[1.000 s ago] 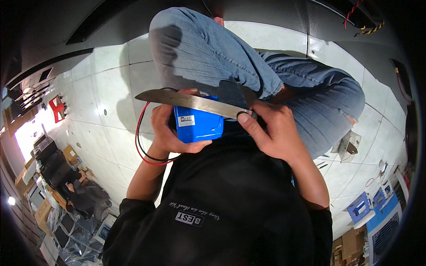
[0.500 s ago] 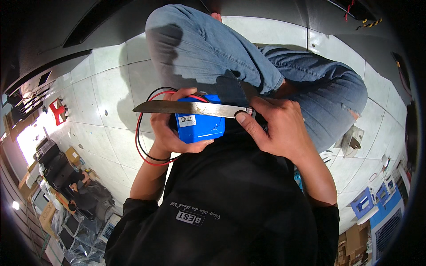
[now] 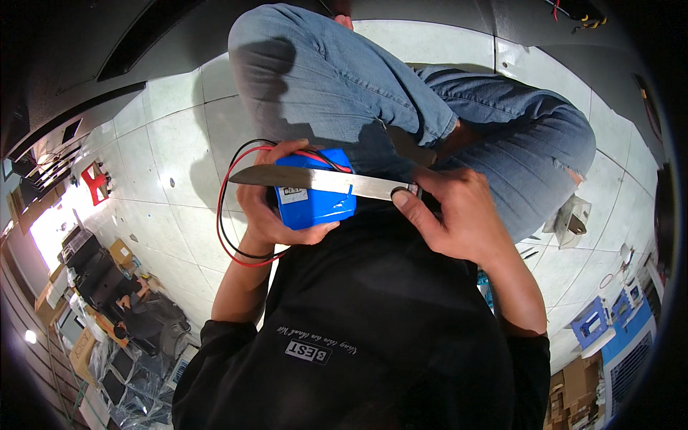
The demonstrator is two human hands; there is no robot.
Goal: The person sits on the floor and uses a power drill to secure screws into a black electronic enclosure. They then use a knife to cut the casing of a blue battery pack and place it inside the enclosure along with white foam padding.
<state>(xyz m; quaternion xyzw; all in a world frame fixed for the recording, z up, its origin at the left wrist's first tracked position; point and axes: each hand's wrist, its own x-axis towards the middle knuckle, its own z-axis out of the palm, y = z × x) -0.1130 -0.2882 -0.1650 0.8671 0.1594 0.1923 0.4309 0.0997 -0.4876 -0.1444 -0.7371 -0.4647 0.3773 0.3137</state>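
My left hand (image 3: 265, 208) is wrapped round a blue battery pack (image 3: 315, 209), thumb on its near edge and fingers over its far left side. A white label (image 3: 292, 195) sits on the pack's face. Red and black wires (image 3: 221, 208) come from the pack and loop round to my left wrist. My right hand (image 3: 459, 211) grips a knife (image 3: 322, 180) by its handle, mostly hidden in the fingers, with the thumb along its near end. The long blade lies across above the pack, its tip pointing left; whether it touches the pack I cannot tell.
My crossed legs in jeans (image 3: 322, 79) rest on the tiled floor (image 3: 168, 158). A red stool (image 3: 95, 182) stands to the left. Another person (image 3: 150, 315) is at the lower left. Blue plastic parts (image 3: 591, 322) and cardboard boxes (image 3: 573, 387) are at the lower right.
The knife and my right hand have shifted slightly right and nearer, and the blade tilts a little more. The battery pack has moved slightly left in my left hand.
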